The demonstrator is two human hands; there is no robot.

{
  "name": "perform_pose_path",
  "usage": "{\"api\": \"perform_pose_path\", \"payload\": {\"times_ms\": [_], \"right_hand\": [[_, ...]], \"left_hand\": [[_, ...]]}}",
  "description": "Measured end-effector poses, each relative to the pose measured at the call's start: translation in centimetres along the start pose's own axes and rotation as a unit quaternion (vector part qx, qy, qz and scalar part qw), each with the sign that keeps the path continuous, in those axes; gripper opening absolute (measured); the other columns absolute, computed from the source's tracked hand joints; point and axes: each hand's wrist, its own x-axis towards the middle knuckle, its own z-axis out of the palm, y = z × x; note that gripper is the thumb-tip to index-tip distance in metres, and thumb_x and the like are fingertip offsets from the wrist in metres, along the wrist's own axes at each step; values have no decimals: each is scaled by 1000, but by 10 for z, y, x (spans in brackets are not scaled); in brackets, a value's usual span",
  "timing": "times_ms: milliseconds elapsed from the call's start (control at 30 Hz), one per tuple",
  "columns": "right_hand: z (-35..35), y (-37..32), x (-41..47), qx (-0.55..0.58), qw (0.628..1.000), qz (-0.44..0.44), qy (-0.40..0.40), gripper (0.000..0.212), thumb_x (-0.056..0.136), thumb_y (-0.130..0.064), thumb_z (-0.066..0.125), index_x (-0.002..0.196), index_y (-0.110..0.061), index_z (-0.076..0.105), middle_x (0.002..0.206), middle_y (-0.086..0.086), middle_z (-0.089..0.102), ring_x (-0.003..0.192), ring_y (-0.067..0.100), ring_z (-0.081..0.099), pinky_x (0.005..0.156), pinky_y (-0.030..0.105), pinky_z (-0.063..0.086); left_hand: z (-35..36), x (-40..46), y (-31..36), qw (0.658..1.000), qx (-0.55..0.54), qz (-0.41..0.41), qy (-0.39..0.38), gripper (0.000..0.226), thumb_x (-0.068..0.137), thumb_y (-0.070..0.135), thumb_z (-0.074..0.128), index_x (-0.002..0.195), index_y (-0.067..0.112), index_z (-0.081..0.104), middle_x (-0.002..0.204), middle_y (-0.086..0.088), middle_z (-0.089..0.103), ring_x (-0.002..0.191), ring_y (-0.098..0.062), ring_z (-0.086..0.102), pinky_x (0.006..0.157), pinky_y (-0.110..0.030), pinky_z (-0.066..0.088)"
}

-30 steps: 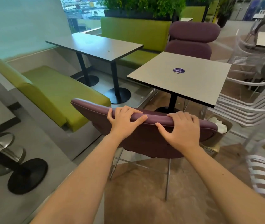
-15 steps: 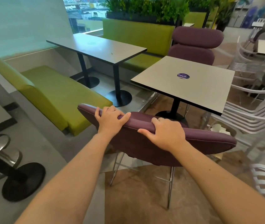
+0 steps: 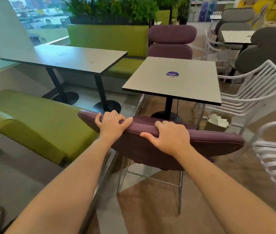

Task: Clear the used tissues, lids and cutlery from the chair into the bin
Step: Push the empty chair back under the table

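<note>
Both hands are gripping the top edge of the purple chair's (image 3: 150, 147) backrest in the lower middle of the frame. The left hand (image 3: 111, 126) is curling its fingers over the padded rim, thumb stretched along the top toward the right; the right hand (image 3: 169, 137) is doing the same further right, thumb pointing left along the near face. Neither is holding any litter.

The step in hand looks like shifting or turning the chair, probably to get at its seat, which the backrest is hiding, so I cannot tell whether tissues, lids or cutlery are lying on it. The bin (image 3: 218, 123) is sitting on the floor at right of centre, beside the white slatted chair (image 3: 251, 92) and just beyond the purple chair's right end; pale crumpled items are already showing inside it.

The backrest's long axis is running from middle left down toward the lower right of the frame, its back face turned toward the camera and its front toward the square tabletop (image 3: 176, 78).

The next move probably calls for swinging the chair clear enough to expose the seat, then freeing one hand to pick up whatever is there.
</note>
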Motion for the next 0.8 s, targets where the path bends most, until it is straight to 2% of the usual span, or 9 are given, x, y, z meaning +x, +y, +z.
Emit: {"api": "perform_pose_path", "payload": {"times_ms": [100, 167, 267, 333, 367, 433, 533, 600, 800], "right_hand": [[-1, -11, 1, -4, 999, 40, -10, 77, 80, -88, 19, 100, -28, 63, 92, -7, 66, 80, 15, 62, 58, 28, 32], [-2, -12, -8, -27, 996, 84, 4, 78, 79, -89, 22, 99, -28, 66, 93, -7, 68, 83, 16, 61, 66, 30, 38], [2, -19, -30, -42, 985, 165, 40, 78, 81, -87, 27, 108, -26, 66, 105, -2, 66, 99, 21, 57, 93, 39, 39], [4, -23, -40, -31, 980, 190, 44, 77, 84, -84, 28, 121, -25, 61, 116, -2, 62, 113, 21, 53, 109, 43, 32], [2, -21, -43, -27, 981, 188, 35, 78, 84, -84, 28, 124, -25, 59, 119, -2, 61, 115, 21, 52, 111, 42, 31], [-8, -6, -45, -28, 982, 185, 13, 84, 80, -88, 25, 122, -24, 60, 118, -3, 63, 111, 20, 54, 103, 37, 35], [-23, 17, -44, -43, 977, 209, -25, 92, 70, -97, 18, 104, -25, 64, 107, -2, 65, 104, 21, 56, 97, 37, 39], [-24, 17, -44, -40, 972, 227, -33, 92, 68, -98, 17, 101, -25, 63, 106, -2, 63, 105, 21, 56, 95, 38, 40], [-22, -11, -42, -53, 963, 264, -26, 93, 67, -98, 17, 100, -24, 63, 104, -2, 63, 102, 22, 55, 91, 39, 38]], "left_hand": [[-3, 2, -8, 999, 1, 34, -11, 38, 93, 59, 40, 85, 34, 67, 93, 10, 47, 109, -15, 46, 108, -43, 16], [-7, 3, -10, 995, 41, 87, -25, 40, 94, 58, 33, 94, 35, 66, 100, 8, 53, 108, -17, 47, 102, -42, 25], [-13, 13, -13, 980, 108, 156, -57, 50, 93, 60, 23, 104, 37, 67, 106, 6, 62, 101, -19, 53, 92, -41, 35], [-15, 18, -14, 979, 101, 165, -71, 53, 94, 61, 23, 97, 37, 70, 94, 10, 65, 89, -14, 55, 94, -41, 35], [-15, 17, -15, 980, 93, 163, -70, 54, 95, 61, 24, 91, 35, 72, 86, 12, 63, 84, -11, 54, 99, -42, 33], [-14, 14, -14, 984, 74, 157, -50, 55, 95, 60, 27, 78, 33, 71, 73, 16, 58, 79, -8, 52, 106, -42, 29], [-14, 12, -15, 984, 85, 157, -21, 54, 93, 60, 27, 72, 33, 69, 66, 15, 54, 71, -9, 47, 92, -38, 36], [-12, 13, -18, 979, 104, 172, -17, 57, 93, 59, 24, 74, 33, 71, 66, 13, 55, 68, -10, 46, 84, -36, 37], [-17, 21, -34, 979, 93, 180, -10, 61, 96, 60, 23, 86, 32, 76, 80, 11, 69, 80, -13, 57, 87, -36, 37]]}}
